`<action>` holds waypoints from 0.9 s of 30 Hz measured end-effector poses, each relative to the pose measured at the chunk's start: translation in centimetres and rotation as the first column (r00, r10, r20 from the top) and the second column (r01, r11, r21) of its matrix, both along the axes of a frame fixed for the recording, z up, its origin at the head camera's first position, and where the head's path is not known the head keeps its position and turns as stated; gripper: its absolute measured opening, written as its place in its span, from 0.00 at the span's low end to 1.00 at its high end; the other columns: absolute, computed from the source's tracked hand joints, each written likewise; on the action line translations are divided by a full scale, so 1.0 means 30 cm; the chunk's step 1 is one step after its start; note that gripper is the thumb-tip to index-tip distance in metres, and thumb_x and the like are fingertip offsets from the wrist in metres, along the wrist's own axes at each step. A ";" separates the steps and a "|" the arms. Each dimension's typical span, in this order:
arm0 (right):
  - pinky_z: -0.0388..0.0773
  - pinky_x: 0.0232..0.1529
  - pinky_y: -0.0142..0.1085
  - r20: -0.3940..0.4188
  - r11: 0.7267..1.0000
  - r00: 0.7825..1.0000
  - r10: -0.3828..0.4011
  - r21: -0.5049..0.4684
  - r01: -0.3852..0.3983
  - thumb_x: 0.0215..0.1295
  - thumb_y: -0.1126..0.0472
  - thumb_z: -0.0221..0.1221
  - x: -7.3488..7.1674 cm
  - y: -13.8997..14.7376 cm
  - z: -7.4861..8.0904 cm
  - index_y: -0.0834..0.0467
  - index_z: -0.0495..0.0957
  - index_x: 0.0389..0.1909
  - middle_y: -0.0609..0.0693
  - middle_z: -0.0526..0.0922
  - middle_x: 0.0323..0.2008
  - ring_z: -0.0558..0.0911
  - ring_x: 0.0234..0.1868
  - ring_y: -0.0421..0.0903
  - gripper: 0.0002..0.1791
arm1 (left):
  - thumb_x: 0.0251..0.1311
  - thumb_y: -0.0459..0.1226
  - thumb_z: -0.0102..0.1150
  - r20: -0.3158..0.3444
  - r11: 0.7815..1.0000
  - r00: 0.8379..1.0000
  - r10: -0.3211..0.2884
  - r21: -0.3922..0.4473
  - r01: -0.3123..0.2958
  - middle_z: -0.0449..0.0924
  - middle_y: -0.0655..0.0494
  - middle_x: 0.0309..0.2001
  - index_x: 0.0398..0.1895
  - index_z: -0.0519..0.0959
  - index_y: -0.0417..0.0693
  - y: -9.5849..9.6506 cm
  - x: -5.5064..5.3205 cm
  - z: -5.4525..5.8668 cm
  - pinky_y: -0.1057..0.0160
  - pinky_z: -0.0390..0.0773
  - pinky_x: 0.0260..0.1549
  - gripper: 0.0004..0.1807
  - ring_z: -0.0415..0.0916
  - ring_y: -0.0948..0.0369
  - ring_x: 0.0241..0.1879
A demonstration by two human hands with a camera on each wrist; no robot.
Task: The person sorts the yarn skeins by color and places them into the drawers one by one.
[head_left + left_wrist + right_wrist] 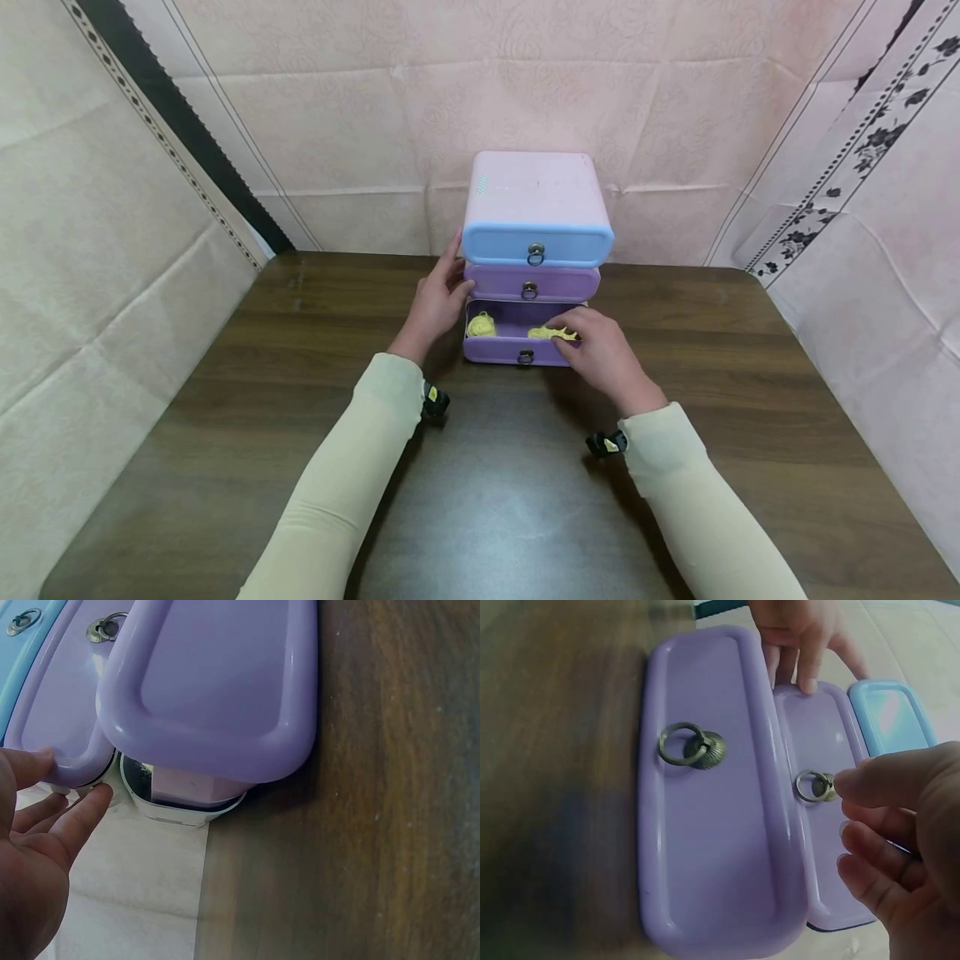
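Note:
A small drawer unit point(537, 187) with a blue top drawer point(495, 244) and two purple drawers stands at the back of the table. Its bottom drawer point(491, 352) is pulled out. Inside lie a yellow ball of yarn point(482, 325) and a yellow bundle of yarn point(542, 332). My right hand point(603, 354) is over the bundle, fingers bent and thumb apart; no yarn shows between the fingertips in the right wrist view. Against the unit's left side rests my left hand point(437, 304), its thumb touching the edge of the middle drawer point(71, 724).
The brown wooden table point(480, 500) extends in front and to both sides. Patterned cloth point(337, 125) hangs close behind the unit. Each drawer front carries a metal ring pull point(690, 746).

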State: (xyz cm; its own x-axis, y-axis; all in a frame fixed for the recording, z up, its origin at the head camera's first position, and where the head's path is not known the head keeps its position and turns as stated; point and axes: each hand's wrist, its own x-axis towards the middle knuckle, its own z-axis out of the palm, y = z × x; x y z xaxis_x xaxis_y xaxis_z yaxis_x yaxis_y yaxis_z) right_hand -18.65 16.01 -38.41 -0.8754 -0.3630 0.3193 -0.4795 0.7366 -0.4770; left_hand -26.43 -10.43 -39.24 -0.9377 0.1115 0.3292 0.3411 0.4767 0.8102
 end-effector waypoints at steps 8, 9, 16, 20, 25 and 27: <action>0.81 0.46 0.42 -0.132 0.997 0.990 0.043 0.063 -0.035 0.60 0.64 0.65 0.000 -0.023 -0.045 0.57 0.83 0.39 0.49 0.84 0.39 0.80 0.40 0.46 0.07 | 0.68 0.35 0.55 0.013 1.000 1.000 0.004 0.001 -0.004 0.71 0.47 0.66 0.69 0.40 0.96 0.000 0.001 0.002 0.58 0.74 0.61 0.47 0.71 0.56 0.65; 0.81 0.46 0.42 -0.155 0.997 0.987 0.041 0.072 -0.030 0.59 0.64 0.65 -0.002 -0.025 -0.049 0.58 0.84 0.38 0.50 0.84 0.38 0.79 0.41 0.47 0.07 | 0.68 0.35 0.55 0.013 1.000 1.000 0.003 0.002 -0.003 0.71 0.47 0.66 0.68 0.40 0.96 0.000 0.000 0.002 0.57 0.74 0.61 0.48 0.71 0.56 0.65; 0.80 0.46 0.43 -0.226 0.992 0.974 0.028 0.124 0.000 0.56 0.64 0.67 -0.010 -0.032 -0.055 0.59 0.84 0.35 0.51 0.84 0.36 0.79 0.41 0.50 0.06 | 0.68 0.35 0.55 0.014 1.000 1.000 -0.002 0.004 0.002 0.71 0.46 0.67 0.70 0.40 0.94 -0.001 -0.003 -0.002 0.57 0.74 0.61 0.47 0.71 0.55 0.65; 0.80 0.44 0.42 -0.242 0.989 0.970 0.025 0.146 0.011 0.56 0.65 0.67 -0.016 -0.031 -0.062 0.58 0.85 0.33 0.51 0.84 0.35 0.79 0.40 0.50 0.04 | 0.68 0.35 0.55 0.012 1.000 1.000 0.000 0.000 0.000 0.71 0.46 0.66 0.70 0.41 0.93 0.000 -0.004 -0.003 0.58 0.74 0.61 0.47 0.71 0.56 0.65; 0.80 0.42 0.42 -0.267 0.988 0.963 0.037 0.156 0.005 0.56 0.66 0.67 -0.023 -0.031 -0.064 0.59 0.84 0.32 0.51 0.84 0.33 0.79 0.37 0.50 0.03 | 0.68 0.35 0.55 0.014 1.000 1.000 0.003 0.000 -0.003 0.71 0.47 0.66 0.69 0.40 0.95 0.002 -0.001 0.000 0.58 0.74 0.62 0.47 0.71 0.56 0.65; 0.80 0.42 0.42 -0.280 0.987 0.959 0.044 0.158 0.001 0.56 0.66 0.67 -0.026 -0.031 -0.061 0.59 0.84 0.31 0.51 0.83 0.33 0.79 0.37 0.50 0.03 | 0.68 0.35 0.55 0.017 1.000 1.000 0.002 0.005 -0.002 0.71 0.47 0.67 0.69 0.40 0.95 0.002 0.000 0.002 0.58 0.74 0.62 0.47 0.71 0.56 0.65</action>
